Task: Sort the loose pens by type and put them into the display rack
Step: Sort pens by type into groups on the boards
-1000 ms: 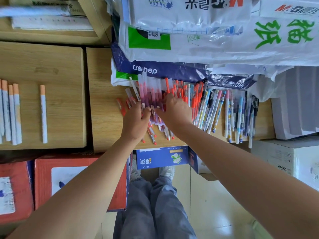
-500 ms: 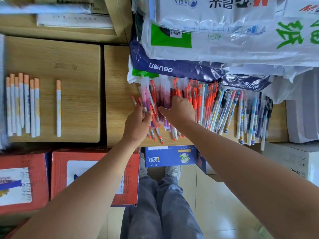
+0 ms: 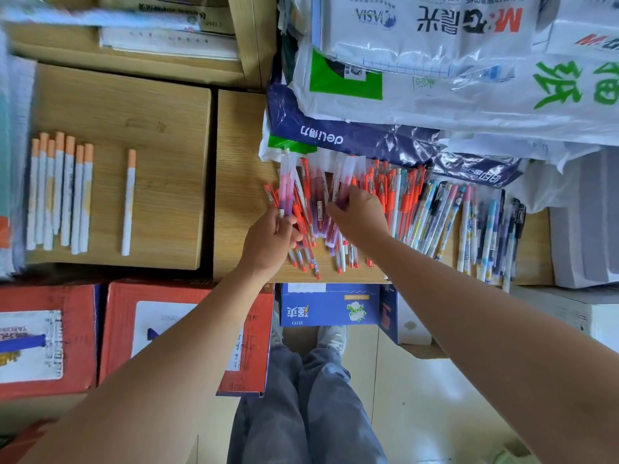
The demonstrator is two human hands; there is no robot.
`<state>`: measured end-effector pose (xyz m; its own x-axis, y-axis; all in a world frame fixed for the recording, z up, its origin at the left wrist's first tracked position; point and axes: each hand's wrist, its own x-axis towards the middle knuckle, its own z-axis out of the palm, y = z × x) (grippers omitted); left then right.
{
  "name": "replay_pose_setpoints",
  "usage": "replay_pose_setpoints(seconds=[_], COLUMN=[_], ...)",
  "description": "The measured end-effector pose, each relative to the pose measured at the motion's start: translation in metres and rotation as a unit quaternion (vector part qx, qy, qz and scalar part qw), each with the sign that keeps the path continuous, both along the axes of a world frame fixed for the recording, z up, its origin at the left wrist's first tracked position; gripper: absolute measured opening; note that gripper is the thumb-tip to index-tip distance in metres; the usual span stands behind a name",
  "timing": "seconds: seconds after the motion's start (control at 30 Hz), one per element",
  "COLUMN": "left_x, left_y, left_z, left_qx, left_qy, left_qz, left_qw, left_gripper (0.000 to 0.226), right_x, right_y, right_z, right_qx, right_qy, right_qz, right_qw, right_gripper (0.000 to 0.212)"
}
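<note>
Loose pens lie in a thick spread along the counter [image 3: 241, 155], from its middle to its right end, most with their tips toward the near edge. The frosted pens [image 3: 321, 199], with clear caps and pink or purple barrels, are at the left of the spread. Red pens [image 3: 385, 195] are packed just beside them. Patterned pens [image 3: 469, 226] in blue, white and pink fill the right end, some reaching over the near edge.

The left hand [image 3: 271, 239] is over the left end of the spread. Its fingers are curled round a small bundle of frosted pens that stands up past the knuckles toward the far edge. The right hand [image 3: 360, 217] is just beside it, palm down over the boundary of frosted and red pens, with its fingertips pinching the barrel of one frosted pen. The two hands are close but apart.

On the board [image 3: 117, 105] to the left, a row of white pens [image 3: 60, 192] with orange caps lies side by side near the left edge. A single pen [image 3: 129, 202] of the same kind lies apart from them, toward the middle.

Plastic bags [image 3: 469, 88] are heaped over the far edge of the counter, a dark blue one [image 3: 335, 135] touching the pen caps. Red boxes [image 3: 50, 336] and a blue box [image 3: 330, 304] are below the near edge, with the person's legs [image 3: 301, 396] between them.
</note>
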<state>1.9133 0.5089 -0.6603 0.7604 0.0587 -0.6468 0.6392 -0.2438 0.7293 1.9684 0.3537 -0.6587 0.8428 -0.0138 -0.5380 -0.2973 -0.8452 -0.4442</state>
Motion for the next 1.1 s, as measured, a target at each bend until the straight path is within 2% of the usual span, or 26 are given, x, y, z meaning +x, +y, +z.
replay_pose_setpoints(seconds=[0.13,0.23,0.47,0.63,0.73,0.87,1.1], left_x=[-0.006,-0.011,-0.011,-0.012,-0.012,-0.015,-0.016], left_y=[-0.001,-0.001,-0.004,-0.003,0.001,0.003,0.003], left_z=[0.003,0.002,0.01,0.014,0.015,0.015,0.008], left_qx=[-0.014,-0.02,-0.029,-0.055,-0.065,-0.076,-0.079], left_qy=[0.011,0.019,0.018,0.042,0.048,0.053,0.066], left_qz=[0.033,0.042,0.048,0.091,0.108,0.102,0.11], left_qw=[0.999,0.999,0.998,0.993,0.991,0.99,0.989], left_gripper=[0.02,0.023,0.016,0.019,0.018,0.018,0.021], right_x=[-0.002,-0.005,0.003,-0.001,-0.004,-0.002,0.004], right_y=[-0.005,-0.011,-0.007,-0.005,0.005,0.013,0.029], right_z=[-0.001,-0.003,-0.004,0.002,-0.001,-0.003,-0.01], right_qx=[0.028,-0.003,-0.001,0.023,-0.016,-0.103,-0.092], right_qy=[0.005,-0.003,-0.07,-0.032,-0.028,-0.05,-0.047], right_qz=[-0.01,-0.005,-0.025,0.057,0.095,0.074,0.052], right_qw=[1.0,1.0,0.997,0.998,0.995,0.991,0.993], right_gripper=[0.035,0.04,0.028,0.024,0.028,0.024,0.026])
